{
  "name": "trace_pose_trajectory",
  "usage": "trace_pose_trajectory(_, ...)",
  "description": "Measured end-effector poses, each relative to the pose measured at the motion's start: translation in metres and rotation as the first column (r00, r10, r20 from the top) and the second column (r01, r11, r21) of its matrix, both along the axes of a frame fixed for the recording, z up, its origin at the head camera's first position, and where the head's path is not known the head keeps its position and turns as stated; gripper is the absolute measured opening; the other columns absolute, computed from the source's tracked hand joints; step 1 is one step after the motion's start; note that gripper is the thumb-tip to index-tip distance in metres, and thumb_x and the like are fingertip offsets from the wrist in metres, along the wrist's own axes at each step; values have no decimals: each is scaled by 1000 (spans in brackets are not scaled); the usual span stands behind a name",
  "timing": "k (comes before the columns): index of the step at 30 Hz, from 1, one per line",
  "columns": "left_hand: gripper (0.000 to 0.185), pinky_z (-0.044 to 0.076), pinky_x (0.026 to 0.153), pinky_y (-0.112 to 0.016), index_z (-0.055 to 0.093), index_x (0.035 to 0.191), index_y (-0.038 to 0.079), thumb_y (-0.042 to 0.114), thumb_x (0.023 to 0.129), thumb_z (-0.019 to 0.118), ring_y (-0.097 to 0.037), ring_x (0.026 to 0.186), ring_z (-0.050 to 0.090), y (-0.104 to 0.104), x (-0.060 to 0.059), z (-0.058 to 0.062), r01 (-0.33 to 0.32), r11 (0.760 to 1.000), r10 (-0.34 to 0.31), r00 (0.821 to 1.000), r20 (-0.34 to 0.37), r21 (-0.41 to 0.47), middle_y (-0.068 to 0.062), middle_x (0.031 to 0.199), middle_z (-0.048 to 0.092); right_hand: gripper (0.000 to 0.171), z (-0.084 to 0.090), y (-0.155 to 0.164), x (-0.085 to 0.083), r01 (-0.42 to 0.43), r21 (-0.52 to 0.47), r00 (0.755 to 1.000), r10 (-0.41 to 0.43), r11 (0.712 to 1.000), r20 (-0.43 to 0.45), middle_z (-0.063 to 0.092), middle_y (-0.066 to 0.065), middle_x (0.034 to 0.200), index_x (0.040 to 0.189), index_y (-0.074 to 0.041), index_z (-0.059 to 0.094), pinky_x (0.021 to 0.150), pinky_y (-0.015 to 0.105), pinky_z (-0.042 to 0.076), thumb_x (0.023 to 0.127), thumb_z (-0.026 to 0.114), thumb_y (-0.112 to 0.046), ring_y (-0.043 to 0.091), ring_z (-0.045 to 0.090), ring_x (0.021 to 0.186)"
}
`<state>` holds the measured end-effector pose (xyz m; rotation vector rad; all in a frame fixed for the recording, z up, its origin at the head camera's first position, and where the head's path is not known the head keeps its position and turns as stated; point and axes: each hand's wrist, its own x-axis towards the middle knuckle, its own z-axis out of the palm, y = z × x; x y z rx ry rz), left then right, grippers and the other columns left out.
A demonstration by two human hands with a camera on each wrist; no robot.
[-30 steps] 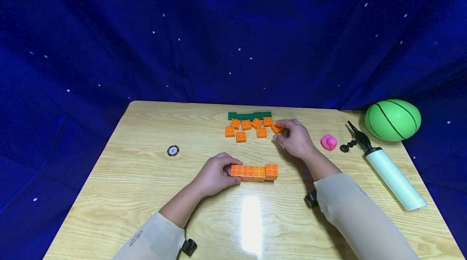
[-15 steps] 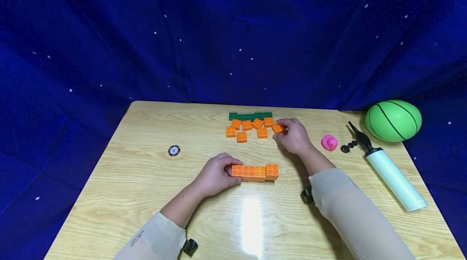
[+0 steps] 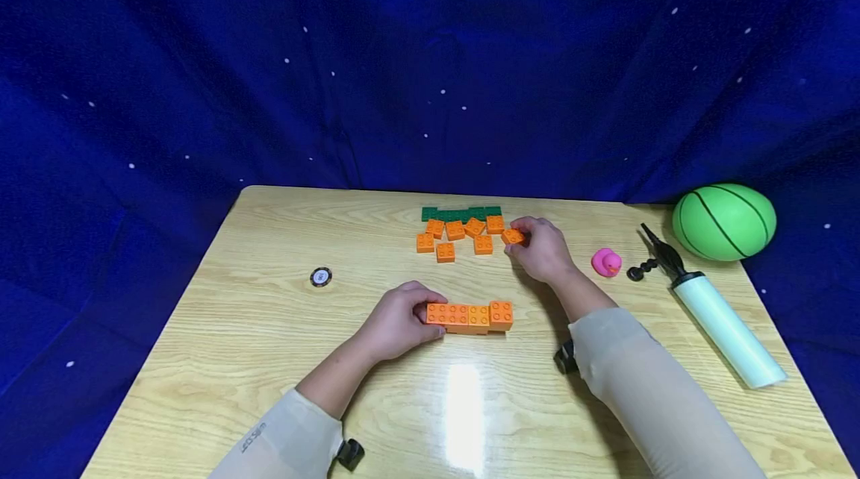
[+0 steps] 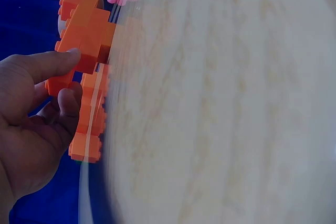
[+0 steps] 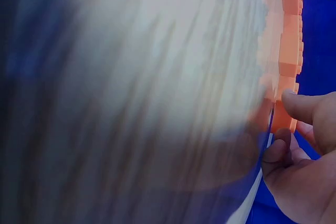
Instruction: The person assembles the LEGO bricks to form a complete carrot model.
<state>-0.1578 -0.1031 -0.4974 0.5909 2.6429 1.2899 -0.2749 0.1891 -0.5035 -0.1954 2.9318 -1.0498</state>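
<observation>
My left hand (image 3: 402, 321) grips the left end of a row of joined orange building blocks (image 3: 457, 315), thumb on the near side. The row's right end carries one raised block, and the left wrist view shows it built in layers. Farther off to the right, my right hand (image 3: 543, 249) pinches a single orange block (image 3: 513, 236) at its right side. In the right wrist view the thumb and fingers close on that block (image 5: 283, 118). Several loose orange blocks (image 3: 455, 230) lie left of it, in front of a line of green blocks (image 3: 457, 215).
A black-and-white poker chip (image 3: 321, 277) lies at left on the wooden table (image 3: 269, 240). On the right are a pink rubber duck (image 3: 607, 263), a small black lumpy object (image 3: 641, 270), a pale hand pump (image 3: 725, 326) and a green ball (image 3: 724, 222). A blue curtain (image 3: 430, 76) stands behind.
My right hand shifts slightly left, its fingers settling round the orange block, which hardly moves. The left hand and its row of blocks stay in place.
</observation>
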Motion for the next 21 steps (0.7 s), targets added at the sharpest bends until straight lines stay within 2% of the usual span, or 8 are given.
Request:
trace_pose_trajectory(10,40,50,63,-24,76,117,12,12,80,91,-11,76,56,1,0,1,-7,1000,7,1000,14,-4,7,95,60,45,8,5,12,-22,-32,1000,22,999,-14,60,21,127,135,1,63,94,47,52,94,75,-11,34,62,106)
trace_pose_trajectory(17,40,49,63,-25,76,118,13,14,81,90,-12,76,55,0,0,0,-7,1000,7,1000,7,-20,7,94,60,46,18,0,28,-27,-68,1000,27,997,8,58,17,132,139,-6,63,73,38,55,96,75,-12,24,66,89)
trace_pose_trajectory(21,40,49,63,-25,76,118,13,15,81,90,-11,75,55,0,-1,-1,-4,1000,5,1000,13,-19,7,93,60,45,23,-2,33,-37,-41,999,36,998,-31,59,16,129,138,-7,64,76,38,52,95,76,-13,21,64,82)
